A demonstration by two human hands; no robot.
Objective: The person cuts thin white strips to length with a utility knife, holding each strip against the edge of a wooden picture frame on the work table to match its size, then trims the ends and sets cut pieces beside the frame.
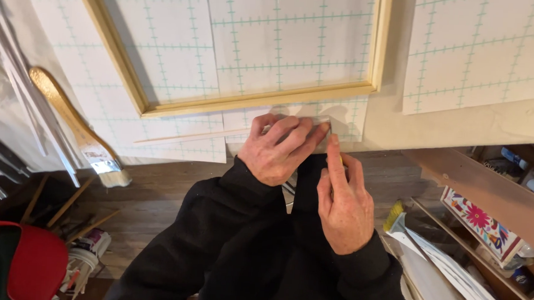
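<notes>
My left hand lies at the table's front edge, fingers curled down over the lower edge of a gridded paper sheet. My right hand is just to its right and nearer me. Its index finger points up and its tip touches the same paper edge beside the left fingertips. The other right fingers are folded, and a small orange bit shows by the index finger; what it belongs to is hidden. A light wooden frame lies on gridded sheets just beyond the hands. A thin wooden stick lies to the left of my left hand.
A wide paintbrush with a wooden handle lies at the left, beside long grey strips. Another gridded sheet is at the right. Below the table are a shelf with a flowered box, rolled papers, and a red seat.
</notes>
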